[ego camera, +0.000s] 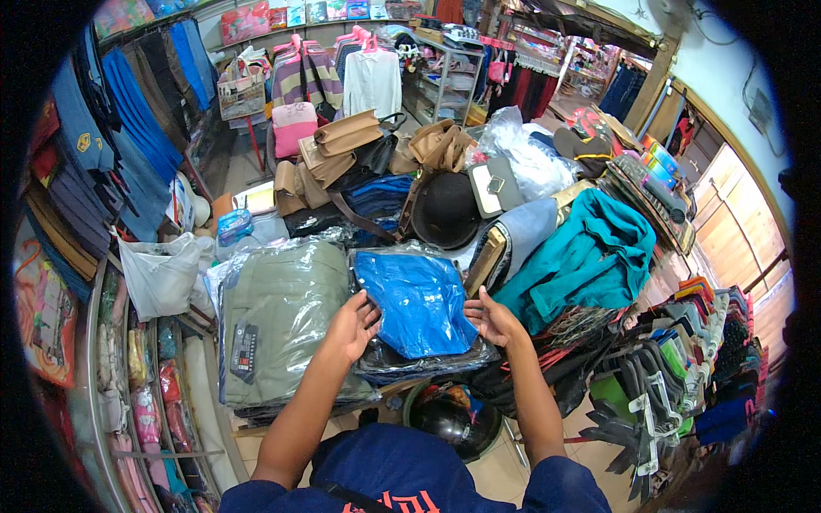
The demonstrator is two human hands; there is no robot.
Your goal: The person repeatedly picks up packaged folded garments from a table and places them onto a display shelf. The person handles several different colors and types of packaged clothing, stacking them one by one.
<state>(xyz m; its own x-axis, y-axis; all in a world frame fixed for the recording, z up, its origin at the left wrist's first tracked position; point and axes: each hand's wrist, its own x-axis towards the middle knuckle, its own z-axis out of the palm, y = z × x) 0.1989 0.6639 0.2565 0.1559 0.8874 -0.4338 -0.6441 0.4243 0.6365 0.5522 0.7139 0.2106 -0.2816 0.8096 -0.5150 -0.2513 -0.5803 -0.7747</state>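
A folded blue garment [414, 301] in clear plastic lies in front of me on a stack of dark packed clothes [426, 367]. My left hand [355, 325] is at its left edge, palm turned inward and fingers apart. At the right edge, my right hand [494, 320] has its fingertips by the plastic, thumb up. Neither hand is closed around the packet; whether the fingertips touch it is hard to tell. Left of it stands a stack of olive-green garments [288, 320] in clear plastic, bearing a dark tag [244, 353].
A teal garment [584, 256] is draped on the right, beside a wooden bar [485, 261]. Behind lie a black hat [447, 208] and tan bags [346, 134]. A white plastic bag [160, 272] stands left; a dark round container [452, 417] is below. Clothes on hangers [667, 378] crowd the right.
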